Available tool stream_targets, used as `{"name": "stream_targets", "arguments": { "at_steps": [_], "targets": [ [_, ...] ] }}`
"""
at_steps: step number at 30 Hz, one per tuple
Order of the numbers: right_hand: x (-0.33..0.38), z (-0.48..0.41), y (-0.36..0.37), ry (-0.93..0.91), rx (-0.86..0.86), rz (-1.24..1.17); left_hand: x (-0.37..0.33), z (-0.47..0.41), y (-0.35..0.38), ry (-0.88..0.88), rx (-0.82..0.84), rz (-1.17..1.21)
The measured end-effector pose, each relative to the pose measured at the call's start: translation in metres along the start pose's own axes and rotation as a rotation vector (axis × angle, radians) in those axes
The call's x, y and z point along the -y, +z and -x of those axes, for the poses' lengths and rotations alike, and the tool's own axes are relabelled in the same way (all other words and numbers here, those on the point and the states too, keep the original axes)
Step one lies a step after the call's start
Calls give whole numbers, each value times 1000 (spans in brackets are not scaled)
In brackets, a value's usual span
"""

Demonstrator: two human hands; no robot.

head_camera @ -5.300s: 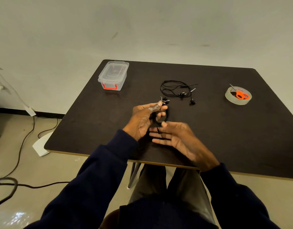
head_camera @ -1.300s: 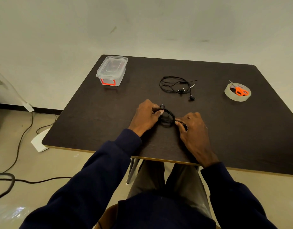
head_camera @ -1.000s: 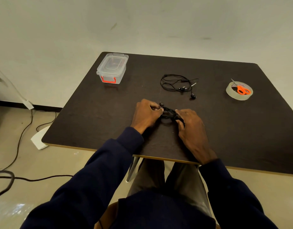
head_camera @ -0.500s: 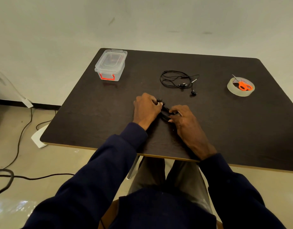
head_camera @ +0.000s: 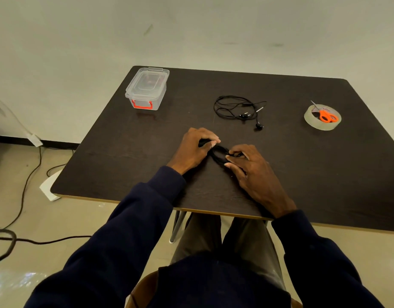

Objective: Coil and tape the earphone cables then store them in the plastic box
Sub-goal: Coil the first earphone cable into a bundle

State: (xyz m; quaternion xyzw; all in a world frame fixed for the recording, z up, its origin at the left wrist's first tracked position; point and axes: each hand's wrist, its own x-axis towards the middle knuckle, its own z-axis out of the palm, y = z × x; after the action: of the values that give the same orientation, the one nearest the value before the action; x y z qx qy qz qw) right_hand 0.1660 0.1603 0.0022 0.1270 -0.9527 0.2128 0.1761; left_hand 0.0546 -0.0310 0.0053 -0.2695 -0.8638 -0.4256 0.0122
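Fingers (head_camera: 210, 141) hide both ends of the coiled cable (head_camera: 218, 152).

Dark table (head_camera: 125, 163): lidded plastic box (head_camera: 147, 87) far left, loose earphone cable (head_camera: 233, 107) centre, tape roll (head_camera: 309, 118) right.

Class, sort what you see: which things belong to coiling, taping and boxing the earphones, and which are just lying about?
For the job: coiled earphones, loose earphones, tape roll, scissors, plastic box.
Lying about: floor cables, white object on the floor.
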Motion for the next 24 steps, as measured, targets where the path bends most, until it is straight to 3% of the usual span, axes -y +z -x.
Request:
{"name": "stream_targets", "arguments": {
  "at_steps": [10, 17, 24],
  "targets": [
    [-6, 1, 2, 81, -87, -29, 13, 14, -10, 146, 69, -35],
    [-10, 0, 2, 155, -114, -18, 16, 21, -5, 224, -20, -213],
    [-9, -3, 3, 206, -123, -66, 18, 19, -3, 260, 16, -301]
  ]
}}
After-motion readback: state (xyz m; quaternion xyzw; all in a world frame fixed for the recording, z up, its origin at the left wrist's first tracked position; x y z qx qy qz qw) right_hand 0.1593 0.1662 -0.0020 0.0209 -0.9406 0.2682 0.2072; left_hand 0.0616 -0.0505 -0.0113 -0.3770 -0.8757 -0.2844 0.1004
